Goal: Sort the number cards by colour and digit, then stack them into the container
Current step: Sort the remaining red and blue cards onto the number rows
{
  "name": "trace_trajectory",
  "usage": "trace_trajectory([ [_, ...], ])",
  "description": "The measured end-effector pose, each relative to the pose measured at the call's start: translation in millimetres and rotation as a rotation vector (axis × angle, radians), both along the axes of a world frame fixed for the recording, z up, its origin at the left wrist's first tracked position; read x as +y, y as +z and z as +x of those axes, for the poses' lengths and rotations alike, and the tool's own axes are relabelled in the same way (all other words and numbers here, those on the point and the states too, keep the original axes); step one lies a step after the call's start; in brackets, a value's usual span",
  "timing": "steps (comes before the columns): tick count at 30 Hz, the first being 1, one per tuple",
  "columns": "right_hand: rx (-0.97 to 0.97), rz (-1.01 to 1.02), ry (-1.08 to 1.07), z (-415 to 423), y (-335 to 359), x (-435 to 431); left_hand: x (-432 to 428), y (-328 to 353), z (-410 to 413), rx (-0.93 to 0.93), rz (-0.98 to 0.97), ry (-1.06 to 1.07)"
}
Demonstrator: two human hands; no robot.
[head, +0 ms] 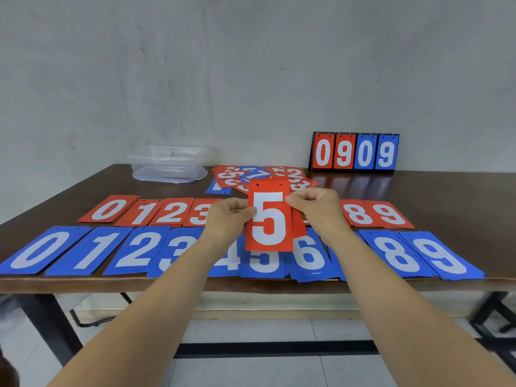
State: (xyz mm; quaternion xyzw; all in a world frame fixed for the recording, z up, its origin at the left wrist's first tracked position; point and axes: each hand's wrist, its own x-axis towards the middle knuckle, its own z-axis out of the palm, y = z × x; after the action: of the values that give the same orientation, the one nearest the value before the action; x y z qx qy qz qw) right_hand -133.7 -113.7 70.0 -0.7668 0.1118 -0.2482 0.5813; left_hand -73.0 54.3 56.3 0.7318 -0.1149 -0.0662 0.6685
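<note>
The left hand [229,216] and right hand [315,208] pinch the side edges of a red 5 card [269,219], upright over the worktop [432,191]. It hides the middle piles of the red row [173,212]. An unsorted heap [282,174] lies at 12 o'clock, a clear container [167,163] at 10, a flip scoreboard [354,152] at 2.

I can't read red row [173,213] between 3 and 8. My left hand [227,216], red 5 card [269,219], right hand [315,206] cover it.
</note>
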Motion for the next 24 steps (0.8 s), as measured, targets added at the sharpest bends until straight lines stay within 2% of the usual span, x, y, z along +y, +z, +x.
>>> trace_trajectory([
  [10, 0.001, -0.034, -0.191, -6, 2, -78, -17, 4, 26, 0.079, 0.011, 0.152],
  [19, 0.057, -0.01, -0.253, -7, -4, -138, 6, 7, 54, 0.147, -0.088, 0.293],
  [24, 0.077, -0.041, -0.27, 5, -9, -145, -7, 7, 66, 0.166, -0.032, 0.314],
])
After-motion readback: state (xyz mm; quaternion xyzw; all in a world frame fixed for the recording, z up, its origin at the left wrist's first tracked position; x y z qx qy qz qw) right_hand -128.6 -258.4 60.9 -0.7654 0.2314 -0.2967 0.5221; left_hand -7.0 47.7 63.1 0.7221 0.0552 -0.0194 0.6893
